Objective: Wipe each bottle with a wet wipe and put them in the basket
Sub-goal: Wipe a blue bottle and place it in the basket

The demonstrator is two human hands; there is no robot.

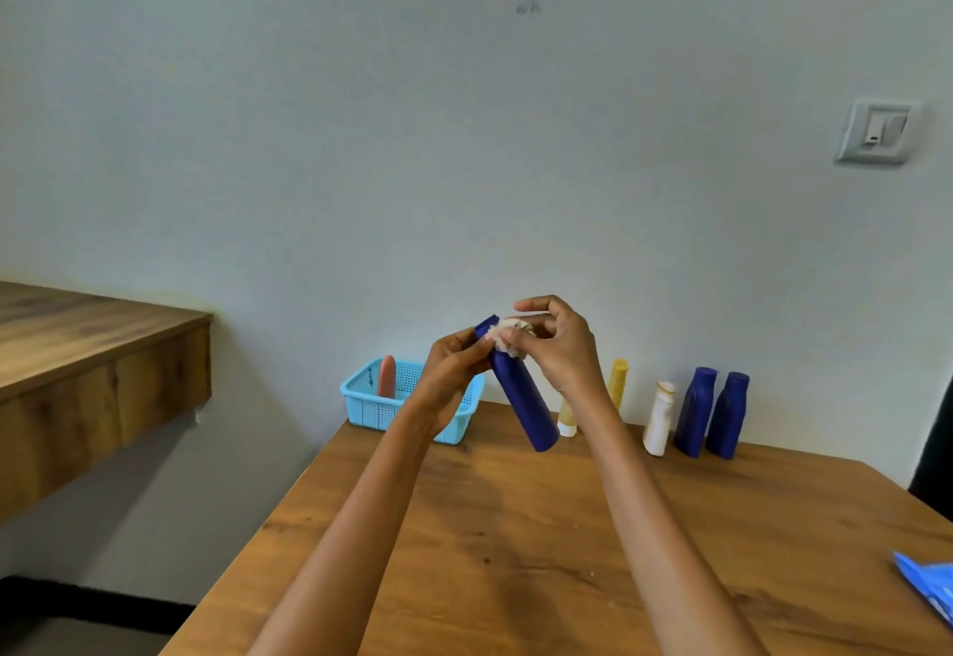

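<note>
While the left hand (454,361) grips the slanted blue bottle (521,392) near its upper end, the right hand's (559,346) fingers (531,305) pinch a wipe (510,338) against it, the basket (371,410) lying behind and left.

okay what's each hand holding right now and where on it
The left hand grips the tall blue bottle near its upper end, tilted above the table. The right hand pinches a crumpled wet wipe against that same end.

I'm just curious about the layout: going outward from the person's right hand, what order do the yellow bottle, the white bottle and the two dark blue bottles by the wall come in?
From the right hand, in the head view:
1. Yellow bottle, just right of the wrist.
2. White bottle, further right.
3. Left dark blue bottle.
4. Right dark blue bottle, farthest, touching its twin.
</note>
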